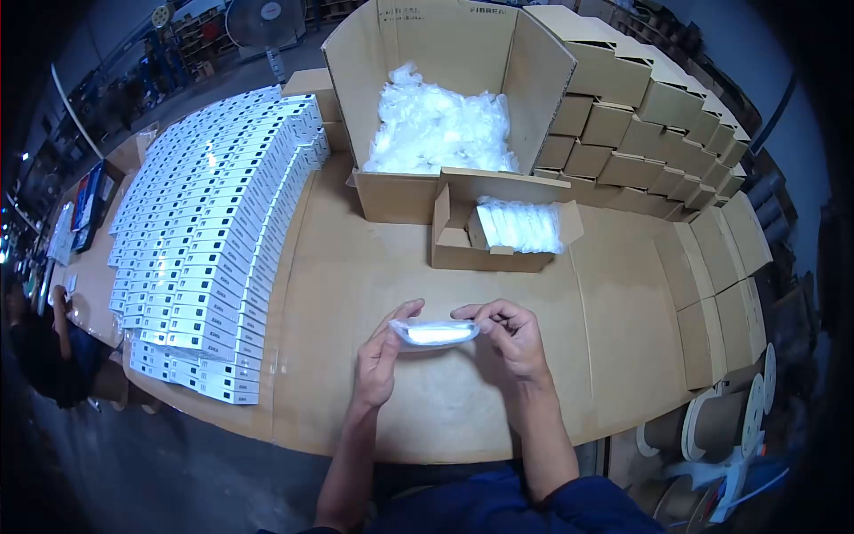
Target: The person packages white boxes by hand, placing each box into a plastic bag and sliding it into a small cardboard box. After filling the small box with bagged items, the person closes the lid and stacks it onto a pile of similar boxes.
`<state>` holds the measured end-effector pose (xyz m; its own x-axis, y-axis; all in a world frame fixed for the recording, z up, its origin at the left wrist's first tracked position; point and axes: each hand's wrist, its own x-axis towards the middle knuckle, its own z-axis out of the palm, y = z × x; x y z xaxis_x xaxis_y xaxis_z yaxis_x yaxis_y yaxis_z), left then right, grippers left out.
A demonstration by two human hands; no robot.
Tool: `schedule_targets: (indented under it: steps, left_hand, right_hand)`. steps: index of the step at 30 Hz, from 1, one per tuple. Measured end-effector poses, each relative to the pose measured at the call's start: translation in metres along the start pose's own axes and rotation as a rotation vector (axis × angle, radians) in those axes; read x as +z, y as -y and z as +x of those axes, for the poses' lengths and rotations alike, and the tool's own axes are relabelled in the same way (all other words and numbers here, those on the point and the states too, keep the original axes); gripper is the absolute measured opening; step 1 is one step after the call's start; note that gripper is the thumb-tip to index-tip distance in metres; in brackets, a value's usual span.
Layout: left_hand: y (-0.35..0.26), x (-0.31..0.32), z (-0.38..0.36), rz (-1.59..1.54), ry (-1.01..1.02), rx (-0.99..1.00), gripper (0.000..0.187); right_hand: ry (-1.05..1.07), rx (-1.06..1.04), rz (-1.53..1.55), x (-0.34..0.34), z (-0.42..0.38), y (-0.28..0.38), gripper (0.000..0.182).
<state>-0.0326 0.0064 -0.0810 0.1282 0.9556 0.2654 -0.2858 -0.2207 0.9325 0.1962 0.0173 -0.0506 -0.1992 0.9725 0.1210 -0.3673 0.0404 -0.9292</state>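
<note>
Between my two hands is a white item in a clear plastic bag (pixel 436 334), held level above the cardboard-covered table. My left hand (pixel 382 356) grips its left end, thumb and fingers closed on it. On the right end, my right hand (pixel 509 336) pinches the plastic with thumb and fingertips. What kind of item lies inside the bag I cannot make out. Just beyond my hands stands a small open cardboard box (pixel 498 260), holding a row of similar clear-bagged pieces (pixel 525 227) standing on edge.
Behind the small box, a large open carton (pixel 400 198) holds a heap of clear plastic bags (pixel 445 129). Stacked white boxes (pixel 209 240) fill the left side. Brown cartons (pixel 640 133) are piled at right, with cable spools (pixel 712 423) below. Another person (pixel 62 347) is at far left.
</note>
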Motion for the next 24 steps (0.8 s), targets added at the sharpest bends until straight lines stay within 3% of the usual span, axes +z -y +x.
schedule_targets:
  steps: [5, 9, 12, 13, 15, 16, 19, 22, 24]
  left_hand:
    - [0.004, 0.003, -0.003, -0.017, -0.014, -0.002, 0.045]
    - [0.021, 0.001, -0.008, -0.069, -0.117, -0.143, 0.044]
    - [0.024, 0.010, -0.012, -0.357, -0.228, -0.253, 0.043]
    - [0.023, 0.011, -0.013, -0.408, -0.209, -0.242, 0.041]
    - [0.020, 0.013, -0.013, -0.507, -0.171, -0.217, 0.040]
    - [0.019, 0.015, -0.012, -0.407, -0.143, -0.178, 0.040]
    - [0.007, 0.025, -0.012, -0.145, -0.028, -0.027, 0.045]
    - [-0.005, 0.024, -0.011, -0.223, -0.004, -0.371, 0.038]
    - [0.004, 0.022, -0.011, -0.250, -0.019, -0.339, 0.026]
  right_hand:
    - [0.042, -0.059, -0.074, 0.010, 0.001, 0.005, 0.006]
    - [-0.063, 0.002, 0.117, 0.015, 0.001, -0.004, 0.024]
    - [-0.144, -0.019, 0.372, 0.041, -0.006, -0.010, 0.036]
    - [-0.074, -0.010, 0.236, 0.035, -0.011, -0.015, 0.044]
    - [-0.124, 0.093, 0.049, 0.031, -0.018, -0.024, 0.049]
    - [-0.153, 0.146, -0.045, 0.029, -0.020, -0.028, 0.052]
    - [-0.157, 0.074, -0.049, 0.030, -0.021, -0.029, 0.047]
    - [-0.100, 0.073, -0.104, 0.026, -0.022, -0.026, 0.028]
    - [-0.041, 0.006, -0.154, 0.024, -0.020, -0.025, 0.018]
